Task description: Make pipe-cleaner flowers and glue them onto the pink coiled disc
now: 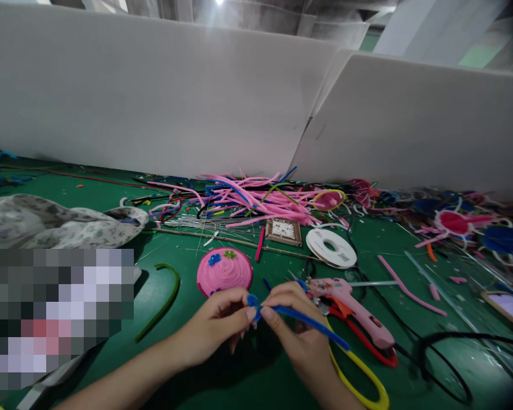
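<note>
One blue pipe cleaner (316, 324) is held above the table (222, 376) by two hands: its curled end is pinched between the fingers of the left hand (218, 327), and its straight stem is gripped beside the curl by those of the right hand (297, 341). By the right hand, one yellow handle loop (382, 393), one red-handled tool (385, 360) and one pink glue gun (350, 307) are seen. One green pipe cleaner (174, 293) is laid to the left. Beyond the hands, one pink disc (224, 276) is placed, with one blue flower (214, 259) and one green flower (230, 254) on top. Farther off, one white spool (318, 246), one bead-filled frame (284, 232) and many uncounted pink pipe cleaners (256, 199) are backed by two white panels (154, 97).
</note>
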Action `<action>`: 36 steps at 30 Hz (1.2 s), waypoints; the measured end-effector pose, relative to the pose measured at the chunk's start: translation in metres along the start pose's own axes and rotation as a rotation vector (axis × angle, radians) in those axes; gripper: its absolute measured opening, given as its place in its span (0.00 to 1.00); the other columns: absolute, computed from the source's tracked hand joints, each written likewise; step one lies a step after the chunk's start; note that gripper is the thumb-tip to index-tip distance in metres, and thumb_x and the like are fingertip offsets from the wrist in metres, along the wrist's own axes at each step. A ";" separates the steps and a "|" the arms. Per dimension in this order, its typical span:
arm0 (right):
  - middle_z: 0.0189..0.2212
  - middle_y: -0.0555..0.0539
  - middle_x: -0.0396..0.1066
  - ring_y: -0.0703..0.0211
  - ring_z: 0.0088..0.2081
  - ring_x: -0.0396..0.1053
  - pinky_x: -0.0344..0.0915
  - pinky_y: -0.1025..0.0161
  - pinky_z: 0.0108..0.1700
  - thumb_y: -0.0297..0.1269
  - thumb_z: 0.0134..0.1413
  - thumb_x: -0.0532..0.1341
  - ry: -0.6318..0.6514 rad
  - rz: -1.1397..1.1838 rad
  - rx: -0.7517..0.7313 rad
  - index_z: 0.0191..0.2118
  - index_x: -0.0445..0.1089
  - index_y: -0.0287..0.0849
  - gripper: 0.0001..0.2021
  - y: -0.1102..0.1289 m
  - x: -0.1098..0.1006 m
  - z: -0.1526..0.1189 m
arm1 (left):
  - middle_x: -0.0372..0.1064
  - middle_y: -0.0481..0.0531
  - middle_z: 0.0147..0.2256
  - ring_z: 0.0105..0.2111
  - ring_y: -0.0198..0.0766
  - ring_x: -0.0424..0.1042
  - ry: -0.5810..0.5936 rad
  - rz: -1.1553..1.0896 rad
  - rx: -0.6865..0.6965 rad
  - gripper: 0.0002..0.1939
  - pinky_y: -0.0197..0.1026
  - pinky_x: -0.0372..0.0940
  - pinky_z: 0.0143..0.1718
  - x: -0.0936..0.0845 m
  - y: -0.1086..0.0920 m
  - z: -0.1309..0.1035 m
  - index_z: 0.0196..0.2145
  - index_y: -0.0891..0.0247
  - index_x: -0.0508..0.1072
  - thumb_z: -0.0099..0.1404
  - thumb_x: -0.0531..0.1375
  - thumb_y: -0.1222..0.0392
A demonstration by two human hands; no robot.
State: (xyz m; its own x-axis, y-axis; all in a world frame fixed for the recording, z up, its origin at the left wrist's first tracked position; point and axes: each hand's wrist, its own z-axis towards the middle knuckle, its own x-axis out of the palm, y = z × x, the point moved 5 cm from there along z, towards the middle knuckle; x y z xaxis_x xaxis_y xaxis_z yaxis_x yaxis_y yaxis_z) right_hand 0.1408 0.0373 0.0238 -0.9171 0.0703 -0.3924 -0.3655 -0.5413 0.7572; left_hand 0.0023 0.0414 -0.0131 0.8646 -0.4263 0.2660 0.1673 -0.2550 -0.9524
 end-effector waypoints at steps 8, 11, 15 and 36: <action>0.26 0.49 0.70 0.60 0.31 0.68 0.65 0.63 0.32 0.29 0.51 0.64 -0.039 -0.019 -0.044 0.30 0.73 0.44 0.03 0.003 0.006 -0.002 | 0.62 0.44 0.21 0.18 0.29 0.62 -0.163 -0.214 -0.122 0.20 0.30 0.58 0.15 0.000 0.015 0.002 0.26 0.63 0.65 0.55 0.61 0.42; 0.27 0.49 0.70 0.60 0.31 0.68 0.65 0.63 0.32 0.28 0.51 0.63 -0.020 -0.011 -0.056 0.31 0.73 0.44 0.04 0.005 0.008 -0.003 | 0.58 0.42 0.17 0.15 0.28 0.58 -0.163 -0.168 -0.136 0.21 0.30 0.54 0.15 0.002 0.016 0.001 0.23 0.64 0.65 0.55 0.61 0.41; 0.28 0.49 0.70 0.60 0.32 0.68 0.65 0.62 0.34 0.27 0.52 0.61 0.010 0.006 -0.055 0.31 0.72 0.43 0.04 0.007 0.007 -0.004 | 0.54 0.41 0.14 0.14 0.26 0.52 -0.157 -0.153 -0.102 0.23 0.30 0.48 0.15 -0.002 0.015 0.002 0.19 0.64 0.62 0.57 0.60 0.42; 0.25 0.49 0.69 0.61 0.28 0.68 0.67 0.64 0.30 0.24 0.48 0.64 -0.148 -0.232 -0.234 0.31 0.71 0.42 0.06 0.019 0.004 -0.004 | 0.57 0.43 0.16 0.15 0.27 0.54 -0.143 -0.271 -0.084 0.21 0.29 0.48 0.14 0.005 0.021 -0.001 0.23 0.65 0.66 0.59 0.57 0.42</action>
State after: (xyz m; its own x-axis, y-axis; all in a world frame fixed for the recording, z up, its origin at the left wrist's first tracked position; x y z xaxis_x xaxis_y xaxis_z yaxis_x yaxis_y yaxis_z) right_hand 0.1308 0.0236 0.0343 -0.8333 0.3248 -0.4474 -0.5360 -0.6728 0.5100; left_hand 0.0097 0.0327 -0.0311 0.8525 -0.2082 0.4795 0.3663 -0.4163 -0.8321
